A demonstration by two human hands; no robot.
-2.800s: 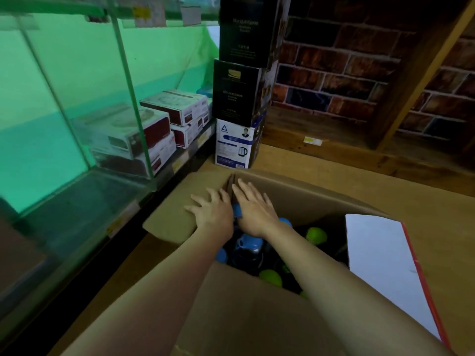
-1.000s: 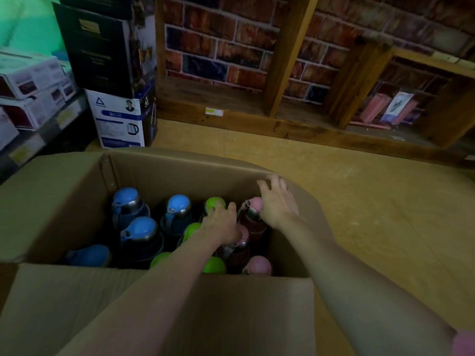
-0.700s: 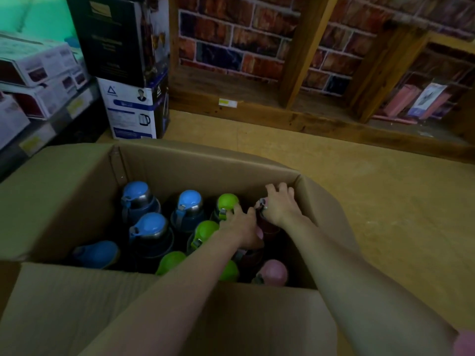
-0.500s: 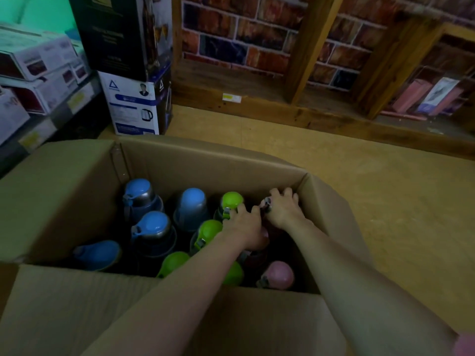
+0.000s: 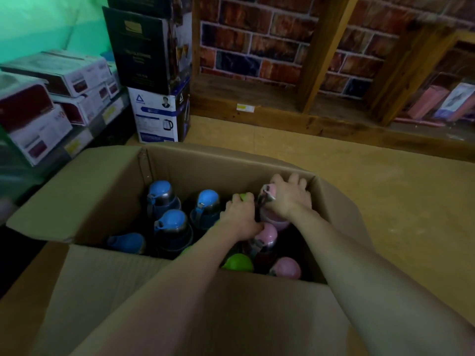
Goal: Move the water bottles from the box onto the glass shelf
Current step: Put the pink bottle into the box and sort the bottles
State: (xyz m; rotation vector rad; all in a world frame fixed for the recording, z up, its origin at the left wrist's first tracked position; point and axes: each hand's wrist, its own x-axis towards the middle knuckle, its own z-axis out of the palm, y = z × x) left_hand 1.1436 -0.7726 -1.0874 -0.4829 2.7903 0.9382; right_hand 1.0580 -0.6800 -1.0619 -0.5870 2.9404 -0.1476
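An open cardboard box [image 5: 195, 165] on the floor holds several upright water bottles with blue, green and pink caps. My right hand [image 5: 289, 199] grips the pink-capped bottle [image 5: 270, 192] in the box's far right corner, which stands a little higher than the others. My left hand [image 5: 240, 218] reaches in beside it, fingers curled over a green-capped bottle [image 5: 243, 197]. Blue-capped bottles [image 5: 172, 222] stand on the left side. More pink caps [image 5: 267, 233] and a green cap [image 5: 237, 263] show below my arms. The glass shelf [image 5: 77, 143] is at the left edge.
White and red product boxes [image 5: 38, 124] sit on the glass shelf at left. A kettle box [image 5: 156, 119] with dark boxes stacked on it stands behind the cardboard box. Wooden shelving [image 5: 316, 55] against a brick wall runs along the back. Bare tan floor lies to the right.
My right hand closed around the far pink-capped bottle and raised it slightly. My left hand moved onto the green cap beside it. Earlier, both hands spread the box flaps.
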